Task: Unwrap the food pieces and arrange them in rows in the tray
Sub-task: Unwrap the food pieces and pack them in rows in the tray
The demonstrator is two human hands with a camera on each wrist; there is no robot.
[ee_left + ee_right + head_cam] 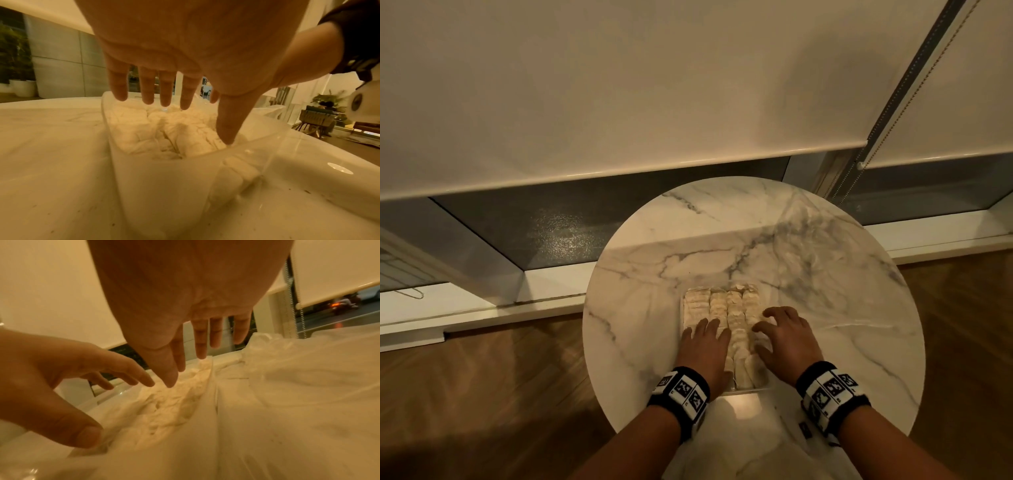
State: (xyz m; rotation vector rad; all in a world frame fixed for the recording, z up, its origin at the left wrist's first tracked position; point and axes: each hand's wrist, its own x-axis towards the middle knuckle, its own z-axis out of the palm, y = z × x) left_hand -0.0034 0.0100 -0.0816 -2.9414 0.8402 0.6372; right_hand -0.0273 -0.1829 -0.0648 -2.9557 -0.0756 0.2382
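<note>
On the far left a wooden floor (482,394) runs under a white window ledge (465,311), and above it a pale roller blind (585,85) hangs down over dark glass.

The round marble counter (654,240) stands in front of the window. A clear plastic tray (751,390) sits on its near middle, long side running away from the person. Pale food pieces (719,301) fill it in four rows side by side; the head view shows them packed closely from the far end toward the near end.

The left hand (705,346) lies over the left rows of the tray with its fingers (147,86) straight and a little spread, holding nothing. In the left wrist view its thumb (228,123) points down and its tip touches the pieces just inside the near wall of the tray (164,186). Whether the four fingertips press on the food or float just above it cannot be told.

The right hand (787,339) is over the right side of the tray, beside the left hand but apart from it. Its fingers (200,339) are spread and relaxed, slightly bent, gripping nothing. The right wrist view shows them above the right edge of the pieces (164,410).

Right of the tray a thin clear plastic sheet (298,394) lies crumpled on the counter, hard to make out from the head view. Behind, a bead chain (893,109) hangs along the blind's edge.
</note>
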